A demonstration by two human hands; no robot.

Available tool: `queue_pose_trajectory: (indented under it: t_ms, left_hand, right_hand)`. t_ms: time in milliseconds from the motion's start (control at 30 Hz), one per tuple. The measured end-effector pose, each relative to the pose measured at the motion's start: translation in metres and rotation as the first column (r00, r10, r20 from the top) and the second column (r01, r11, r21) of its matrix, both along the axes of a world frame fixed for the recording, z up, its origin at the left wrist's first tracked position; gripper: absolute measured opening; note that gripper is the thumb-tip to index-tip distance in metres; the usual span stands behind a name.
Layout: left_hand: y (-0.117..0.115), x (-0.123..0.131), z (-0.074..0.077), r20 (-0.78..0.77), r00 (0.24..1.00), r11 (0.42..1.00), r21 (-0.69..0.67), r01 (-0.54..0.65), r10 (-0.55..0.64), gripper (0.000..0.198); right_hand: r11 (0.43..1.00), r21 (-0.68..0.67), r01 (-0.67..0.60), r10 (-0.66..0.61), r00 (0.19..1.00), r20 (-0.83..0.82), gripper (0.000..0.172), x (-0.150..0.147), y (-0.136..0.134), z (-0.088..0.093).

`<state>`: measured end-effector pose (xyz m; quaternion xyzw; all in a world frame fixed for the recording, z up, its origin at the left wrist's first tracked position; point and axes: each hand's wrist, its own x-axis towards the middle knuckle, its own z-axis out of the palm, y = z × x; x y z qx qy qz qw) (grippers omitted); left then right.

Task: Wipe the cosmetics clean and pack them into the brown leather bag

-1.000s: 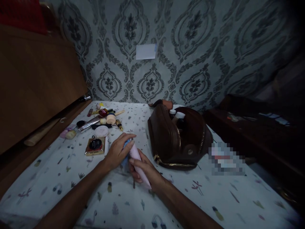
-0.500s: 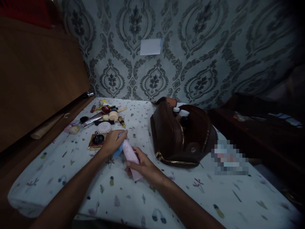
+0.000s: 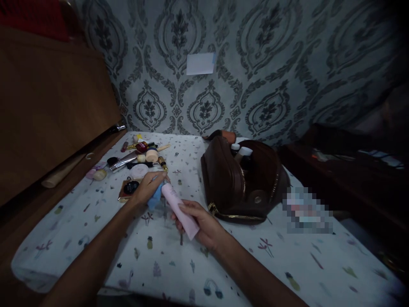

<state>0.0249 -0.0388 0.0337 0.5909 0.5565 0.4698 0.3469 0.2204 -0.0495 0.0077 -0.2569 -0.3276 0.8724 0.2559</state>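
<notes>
My right hand [image 3: 200, 221] is wrapped round the lower end of a pale pink tube [image 3: 179, 209], held just above the patterned white sheet [image 3: 179, 264]. My left hand [image 3: 147, 187] is closed on a small blue cloth [image 3: 155, 198] pressed against the tube's upper end. A brown zip pouch [image 3: 230, 183] stands open to the right of both hands, with white-capped bottles [image 3: 241, 151] poking out of it.
A scatter of cosmetics lies at the back left: a black and gold compact [image 3: 129, 187], a round pale jar [image 3: 139, 171], tubes, a red bottle [image 3: 141, 146]. A wooden board [image 3: 47, 111] runs along the left. Dark furniture [image 3: 338, 170] sits right. Patterned wall behind.
My left hand with the blue cloth has slid up the tube toward its far end. The right hand has shifted slightly while gripping the tube's base.
</notes>
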Motion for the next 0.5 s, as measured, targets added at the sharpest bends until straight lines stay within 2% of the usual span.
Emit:
queue_pose_trajectory:
  t_ms: [100, 167, 300, 400, 500]
  left_hand:
    - [0.0007, -0.0001, 0.0011, -0.010, 0.999, 0.997, 0.070, 0.041, -0.040, 0.042]
    - [0.0022, -0.0008, 0.0002, -0.046, 0.998, 0.995, 0.088, 0.035, -0.031, 0.041]
    - [0.0058, -0.0028, -0.0046, -0.124, 0.992, 0.998, 0.063, -0.025, 0.032, 0.042]
    - [0.0070, -0.0040, -0.0068, -0.184, 0.977, 0.994, 0.063, -0.094, 0.104, 0.042]
    - [0.0062, -0.0037, -0.0062, -0.211, 0.969, 0.991, 0.068, -0.119, 0.131, 0.041]
  right_hand:
    - [0.995, -0.102, 0.006, -0.009, 0.999, -0.032, 0.039, 0.0018, 0.0016, 0.0009]
    - [0.997, -0.075, -0.007, 0.006, 1.000, -0.018, 0.039, 0.0009, 0.0012, 0.0009]
    - [0.984, 0.180, 0.008, -0.025, 0.995, 0.096, 0.046, -0.0041, -0.0035, -0.0008]
    - [0.921, 0.384, 0.068, -0.143, 0.975, 0.169, 0.053, -0.0063, -0.0068, -0.0037]
    - [0.883, 0.453, 0.123, -0.232, 0.953, 0.194, 0.059, -0.0064, -0.0066, -0.0073]
